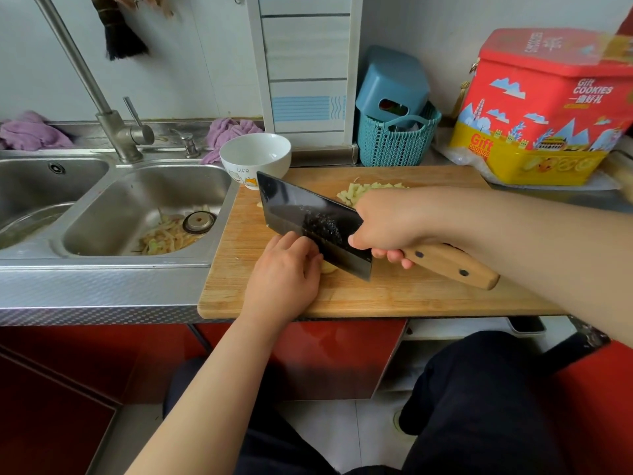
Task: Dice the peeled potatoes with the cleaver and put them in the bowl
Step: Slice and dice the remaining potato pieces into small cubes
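The cleaver (310, 221) is gripped by the right hand (388, 222), fingers curled round its wooden handle, the blade set on the cutting board (411, 296). A potato piece (328, 268), mostly hidden, is pressed down by the left hand (286, 269), its fingers bent against the blade's side. Cut potato (356, 192) is heaped at the board's far side. The white bowl (255, 159) is placed at the board's far left corner, beside the sink (144, 207).
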### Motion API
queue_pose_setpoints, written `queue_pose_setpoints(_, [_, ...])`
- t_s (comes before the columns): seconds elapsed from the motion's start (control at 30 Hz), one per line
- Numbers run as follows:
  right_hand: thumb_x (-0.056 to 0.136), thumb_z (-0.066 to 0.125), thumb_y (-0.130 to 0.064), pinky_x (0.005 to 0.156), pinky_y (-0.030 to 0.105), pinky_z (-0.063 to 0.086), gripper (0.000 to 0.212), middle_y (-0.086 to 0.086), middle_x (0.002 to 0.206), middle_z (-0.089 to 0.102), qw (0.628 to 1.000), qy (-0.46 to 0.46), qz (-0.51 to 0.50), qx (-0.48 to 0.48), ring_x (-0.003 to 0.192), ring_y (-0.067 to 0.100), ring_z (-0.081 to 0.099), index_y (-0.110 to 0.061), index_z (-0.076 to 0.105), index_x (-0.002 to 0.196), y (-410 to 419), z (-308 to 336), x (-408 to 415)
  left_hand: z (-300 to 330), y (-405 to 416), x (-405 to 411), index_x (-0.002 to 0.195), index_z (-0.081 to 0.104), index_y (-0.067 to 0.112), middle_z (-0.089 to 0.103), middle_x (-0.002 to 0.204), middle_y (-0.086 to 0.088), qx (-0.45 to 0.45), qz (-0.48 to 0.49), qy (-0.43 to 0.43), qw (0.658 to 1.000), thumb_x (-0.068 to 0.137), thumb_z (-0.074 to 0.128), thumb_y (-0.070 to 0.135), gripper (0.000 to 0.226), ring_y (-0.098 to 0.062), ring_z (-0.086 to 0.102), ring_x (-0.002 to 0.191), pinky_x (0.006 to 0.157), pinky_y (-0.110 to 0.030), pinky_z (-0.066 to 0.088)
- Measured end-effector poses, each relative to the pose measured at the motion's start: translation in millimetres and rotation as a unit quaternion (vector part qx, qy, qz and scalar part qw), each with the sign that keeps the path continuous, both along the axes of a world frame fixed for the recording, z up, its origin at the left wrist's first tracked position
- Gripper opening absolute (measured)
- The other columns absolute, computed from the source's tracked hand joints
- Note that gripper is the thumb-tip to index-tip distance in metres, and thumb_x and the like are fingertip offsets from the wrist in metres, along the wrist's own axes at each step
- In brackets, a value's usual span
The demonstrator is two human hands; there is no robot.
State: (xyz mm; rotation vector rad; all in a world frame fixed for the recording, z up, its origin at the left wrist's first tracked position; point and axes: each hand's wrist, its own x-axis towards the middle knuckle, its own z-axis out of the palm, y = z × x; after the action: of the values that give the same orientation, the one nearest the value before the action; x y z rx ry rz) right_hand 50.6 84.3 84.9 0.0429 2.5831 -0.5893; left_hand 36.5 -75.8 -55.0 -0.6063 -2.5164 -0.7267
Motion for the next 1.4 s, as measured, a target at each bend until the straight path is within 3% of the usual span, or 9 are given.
queue_pose_setpoints(0.13, [0.101, 0.045, -0.009, 0.035, 0.023, 0.044, 0.015, 0.009, 0.06, 0.052, 1.0, -0.02, 0.001, 0.017, 0.038, 0.013, 0.044, 0.0, 0.05, 0.091, -6, 3, -6, -1, -1, -1, 0.086, 0.061, 0.015, 0.054, 0.083, 0.004, -0.001, -0.001, -0.006, 1.0, 0.088, 0.062, 0.021, 0.007, -0.015, 0.047, 0.08, 0.067, -0.025, 0.037])
queue_pose_setpoints(0.23, [0.101, 0.041, -0.007, 0.043, 0.03, 0.049, 0.024, 0.021, 0.073, 0.06, 0.999, -0.013, 0.011, 0.041, 0.053, 0.027, 0.053, 0.011, 0.057, 0.106, -12, -10, -4, -1, -1, -1, 0.086, 0.061, 0.015, 0.055, 0.084, 0.004, -0.001, 0.0, -0.006, 1.0, 0.088, 0.062, 0.021, 0.007, -0.015, 0.047, 0.081, 0.067, -0.025, 0.037])
queue_pose_setpoints(0.33, [0.102, 0.041, -0.01, 0.04, 0.027, 0.048, 0.027, 0.027, 0.084, 0.068, 0.998, 0.006, 0.009, 0.054, 0.049, 0.026, 0.055, 0.012, 0.056, 0.107, -10, -25, -1, 0, -1, 0, 0.086, 0.062, 0.015, 0.056, 0.085, 0.004, 0.0, -0.001, -0.004, 1.0, 0.089, 0.063, 0.022, 0.007, -0.015, 0.046, 0.081, 0.068, -0.024, 0.037])
queue_pose_setpoints(0.43, [0.101, 0.048, -0.014, 0.039, 0.024, 0.044, 0.019, 0.012, 0.066, 0.057, 0.997, 0.002, -0.054, -0.059, 0.04, 0.015, 0.044, 0.003, 0.052, 0.109, 7, -30, -3, -1, -3, 2, 0.084, 0.061, 0.015, 0.057, 0.087, 0.004, 0.016, -0.006, -0.007, 1.0, 0.089, 0.064, 0.021, 0.008, -0.016, 0.048, 0.083, 0.069, -0.024, 0.037])
queue_pose_setpoints(0.53, [0.101, 0.053, -0.018, 0.039, 0.021, 0.041, 0.011, 0.003, 0.056, 0.046, 0.987, -0.021, -0.094, -0.131, 0.037, 0.01, 0.038, -0.009, 0.048, 0.097, 21, -30, -2, -2, -6, 3, 0.084, 0.061, 0.015, 0.057, 0.088, 0.005, 0.033, -0.003, -0.017, 0.999, 0.088, 0.065, 0.02, 0.007, -0.016, 0.049, 0.085, 0.072, -0.024, 0.037])
queue_pose_setpoints(0.77, [0.101, 0.051, -0.018, 0.04, 0.024, 0.044, 0.022, 0.007, 0.059, 0.051, 0.997, 0.022, -0.034, -0.069, 0.039, 0.013, 0.042, 0.001, 0.053, 0.09, 18, -15, 3, -1, -5, 4, 0.081, 0.06, 0.015, 0.057, 0.089, 0.005, 0.025, -0.012, -0.018, 0.999, 0.087, 0.066, 0.015, 0.008, -0.017, 0.049, 0.084, 0.071, -0.028, 0.042])
queue_pose_setpoints(1.13, [0.1, 0.047, -0.007, 0.035, 0.023, 0.043, 0.014, 0.009, 0.058, 0.051, 1.0, -0.002, 0.001, -0.009, 0.031, 0.011, 0.042, 0.002, 0.051, 0.089, -5, 2, 1, -2, -6, 1, 0.085, 0.062, 0.016, 0.055, 0.084, 0.005, -0.004, -0.008, 0.009, 1.0, 0.087, 0.065, 0.019, 0.004, -0.019, 0.047, 0.076, 0.067, -0.03, 0.041])
queue_pose_setpoints(1.27, [0.101, 0.043, -0.007, 0.041, 0.028, 0.048, 0.022, 0.017, 0.07, 0.056, 1.0, -0.018, 0.007, 0.017, 0.045, 0.021, 0.048, 0.01, 0.056, 0.106, -12, -5, -2, -1, -6, 1, 0.084, 0.061, 0.017, 0.052, 0.084, 0.009, 0.009, -0.009, -0.001, 1.0, 0.086, 0.066, 0.018, 0.006, -0.02, 0.05, 0.076, 0.067, -0.032, 0.042])
queue_pose_setpoints(1.4, [0.102, 0.041, -0.009, 0.044, 0.031, 0.049, 0.026, 0.027, 0.086, 0.067, 0.999, 0.005, 0.014, 0.051, 0.056, 0.031, 0.056, 0.013, 0.055, 0.108, -17, -24, -1, 1, -7, 2, 0.083, 0.059, 0.019, 0.051, 0.085, 0.011, 0.015, -0.011, -0.014, 1.0, 0.086, 0.067, 0.019, 0.009, -0.019, 0.051, 0.078, 0.068, -0.029, 0.039])
